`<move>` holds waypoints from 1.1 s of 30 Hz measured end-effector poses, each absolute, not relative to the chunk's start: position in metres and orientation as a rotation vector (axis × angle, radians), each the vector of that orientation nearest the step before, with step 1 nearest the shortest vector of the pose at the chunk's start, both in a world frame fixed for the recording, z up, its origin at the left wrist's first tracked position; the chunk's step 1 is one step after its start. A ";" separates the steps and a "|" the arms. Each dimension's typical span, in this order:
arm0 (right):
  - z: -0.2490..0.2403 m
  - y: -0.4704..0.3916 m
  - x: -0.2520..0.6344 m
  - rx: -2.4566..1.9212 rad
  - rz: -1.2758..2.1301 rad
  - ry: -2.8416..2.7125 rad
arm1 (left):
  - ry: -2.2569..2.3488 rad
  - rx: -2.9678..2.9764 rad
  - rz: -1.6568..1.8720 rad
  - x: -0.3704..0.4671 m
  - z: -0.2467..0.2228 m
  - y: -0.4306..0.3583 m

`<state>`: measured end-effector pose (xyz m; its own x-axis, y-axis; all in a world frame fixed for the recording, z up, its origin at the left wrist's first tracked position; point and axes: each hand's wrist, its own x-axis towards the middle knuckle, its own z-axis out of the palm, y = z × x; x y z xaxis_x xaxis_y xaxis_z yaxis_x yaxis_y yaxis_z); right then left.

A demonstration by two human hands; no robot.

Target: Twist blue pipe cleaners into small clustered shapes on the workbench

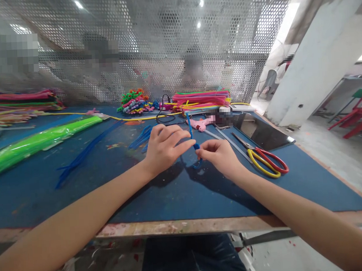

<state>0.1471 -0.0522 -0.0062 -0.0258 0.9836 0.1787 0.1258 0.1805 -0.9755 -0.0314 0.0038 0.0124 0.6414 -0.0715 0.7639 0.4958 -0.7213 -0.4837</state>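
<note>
Both hands pinch a blue pipe cleaner (195, 146), left hand (163, 146) at 9 o'clock steadying it, right hand (219, 155) at 3 gripping the twist, scissors (264, 158) within reach.

Blue pipe cleaner (190, 129), red-and-yellow scissors (267, 160), blue table (171, 196).

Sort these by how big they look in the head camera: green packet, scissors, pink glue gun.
1. green packet, longest by far
2. scissors
3. pink glue gun, smallest, though it lies farther away, so that's unsure

Bare mat (177, 195) before hands; scissors (264, 158) crowd the right.
</note>
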 end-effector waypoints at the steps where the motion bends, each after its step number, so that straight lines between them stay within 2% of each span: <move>1: -0.006 -0.052 0.147 -1.154 1.027 -1.390 | -0.333 -2.163 -1.028 -0.032 0.012 0.004; 5: -0.006 -0.053 0.147 -1.149 1.033 -1.387 | -0.404 -2.257 -1.014 -0.031 0.011 0.001; 8: -0.005 -0.054 0.146 -1.155 1.000 -1.401 | -0.595 -2.498 -1.134 -0.024 0.009 -0.007; 14: -0.004 -0.061 0.144 -1.197 0.678 -1.476 | -1.663 -3.149 -1.881 -0.007 0.002 -0.024; 17: -0.004 -0.061 0.144 -1.204 0.586 -1.501 | -1.841 -3.250 -2.192 -0.003 -0.002 -0.023; 19: -0.005 -0.060 0.146 -1.186 0.605 -1.501 | -1.819 -3.293 -2.233 -0.003 -0.003 -0.022; 22: -0.008 -0.055 0.147 -1.107 0.765 -1.448 | -1.692 -3.302 -2.041 -0.006 -0.002 -0.021; 27: -0.011 -0.051 0.147 -0.801 1.167 -1.213 | -1.008 -3.040 -1.361 -0.013 0.002 -0.025; 29: -0.011 -0.050 0.147 -0.757 1.301 -1.143 | -0.876 -2.960 -1.162 -0.014 0.002 -0.027; 31: -0.010 -0.051 0.148 -0.785 1.358 -1.119 | -0.858 -2.935 -1.079 -0.015 0.003 -0.027; 33: -0.009 -0.051 0.149 -0.810 1.341 -1.150 | -0.915 -2.965 -1.186 -0.015 0.003 -0.024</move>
<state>0.1485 -0.0506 -0.0092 -0.1268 0.9791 0.1589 -0.3060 0.1138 -0.9452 -0.0148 -0.0242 0.0034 0.5967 0.5517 0.5827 0.4235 -0.8333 0.3553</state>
